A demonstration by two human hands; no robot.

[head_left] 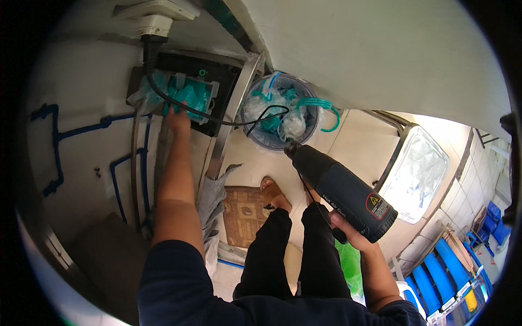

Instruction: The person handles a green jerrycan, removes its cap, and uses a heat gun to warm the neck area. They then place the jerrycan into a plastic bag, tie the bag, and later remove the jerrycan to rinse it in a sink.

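Hands well apart, this person's right hand (pixel 352 232) grips a black heat gun (pixel 340 187) over the pale floor (pixel 247 168), its nozzle aimed towards a bin (pixel 265 142) full of clear and teal scraps. Off to the left, the left hand (pixel 179 120) reaches a teal bundle (pixel 196 96) on a dark, metal-edged desk (pixel 227 84); I can't tell whether its fingers are closed. A black cord (pixel 149 60) drops from a white socket (pixel 155 26) and crosses above the bundle. Around us, blue pipes (pixel 87 130) climb the grimy wall (pixel 81 81), a brown mat (pixel 242 212) lies by the sandalled foot, and blue slats (pixel 429 277) stand far right.
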